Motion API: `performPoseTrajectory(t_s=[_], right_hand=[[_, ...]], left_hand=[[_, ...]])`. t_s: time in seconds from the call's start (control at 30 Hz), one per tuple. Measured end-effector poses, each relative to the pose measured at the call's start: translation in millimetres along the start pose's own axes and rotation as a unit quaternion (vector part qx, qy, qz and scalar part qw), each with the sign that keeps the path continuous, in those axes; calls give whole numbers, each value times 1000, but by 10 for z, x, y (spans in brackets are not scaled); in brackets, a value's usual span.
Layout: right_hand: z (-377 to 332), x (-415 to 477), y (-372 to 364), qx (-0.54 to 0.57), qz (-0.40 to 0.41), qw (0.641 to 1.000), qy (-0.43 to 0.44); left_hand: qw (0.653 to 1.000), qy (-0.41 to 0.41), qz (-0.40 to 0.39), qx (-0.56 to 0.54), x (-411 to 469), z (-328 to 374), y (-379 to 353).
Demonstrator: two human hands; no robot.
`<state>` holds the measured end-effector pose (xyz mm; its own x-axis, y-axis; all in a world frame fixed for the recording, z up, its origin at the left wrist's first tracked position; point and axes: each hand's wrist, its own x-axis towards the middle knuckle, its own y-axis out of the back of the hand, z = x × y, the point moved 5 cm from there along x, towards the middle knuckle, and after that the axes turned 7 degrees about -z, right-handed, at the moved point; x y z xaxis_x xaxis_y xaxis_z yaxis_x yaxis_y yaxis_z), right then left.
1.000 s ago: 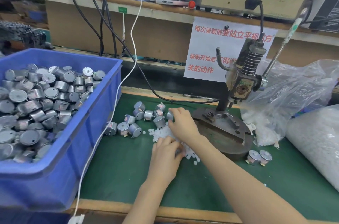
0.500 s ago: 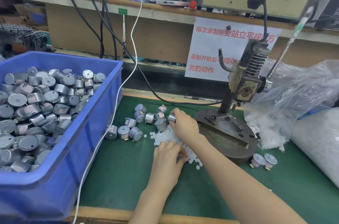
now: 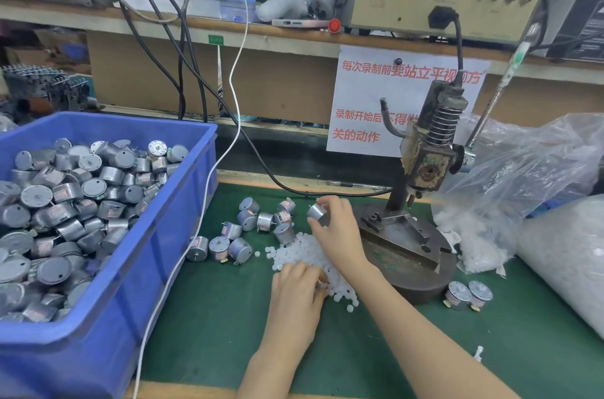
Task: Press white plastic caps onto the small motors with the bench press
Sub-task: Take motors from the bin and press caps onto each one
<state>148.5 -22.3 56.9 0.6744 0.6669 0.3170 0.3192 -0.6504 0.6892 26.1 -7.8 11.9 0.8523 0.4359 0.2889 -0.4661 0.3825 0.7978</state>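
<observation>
Right hand: your right hand (image 3: 340, 228) is clamped on one motor (image 3: 316, 211), pinched between thumb and fingertips and raised clear of the tabletop (image 3: 212, 317).
Left hand: your left hand (image 3: 297, 287) lies palm down just nearer you than the right hand, with its fingers curled into the white caps (image 3: 304, 253). You cannot tell whether they have hold of a cap.
Caps: the heap lies on the green tabletop between your two hands, and a few caps are scattered past the left fingertips.
Loose motors: a cluster of loose motors (image 3: 261, 222) lies on its sides just to the left of your right hand, apart from it.
Bench press: the bench press (image 3: 425, 150) stands just to the right of your right hand. Its round base (image 3: 408, 281) sits close beside that wrist.
Pair of motors: two motors (image 3: 467, 294) stand side by side against the far right edge of the base, well away from both hands.
Bin: the blue bin (image 3: 137, 268) sits well to the left of your left hand, heaped with more motors.
Bag: a clear plastic bag (image 3: 529, 176) sits beyond the press, on the far right.
</observation>
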Motion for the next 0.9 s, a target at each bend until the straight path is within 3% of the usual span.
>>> performPoseTrajectory(t_s=[0.13,0.23,0.4,0.57,0.9], right_hand=[[30,-427,174,92,51,994,3],[82,-834,233,102,75,992,7],[91,-1105,214,37,22,997,62],[171,-1088,236,53,10,998,13],[177,-1096,192,53,-6,999,2]], left_hand=[[1000,9,10,3,2,-31,-6],[1000,7,12,4,3,-34,-10],[1000,0,15,0,-4,-35,-9],[1000,-11,10,-9,-40,-25,-14],[1000,7,19,12,-41,-39,-9]])
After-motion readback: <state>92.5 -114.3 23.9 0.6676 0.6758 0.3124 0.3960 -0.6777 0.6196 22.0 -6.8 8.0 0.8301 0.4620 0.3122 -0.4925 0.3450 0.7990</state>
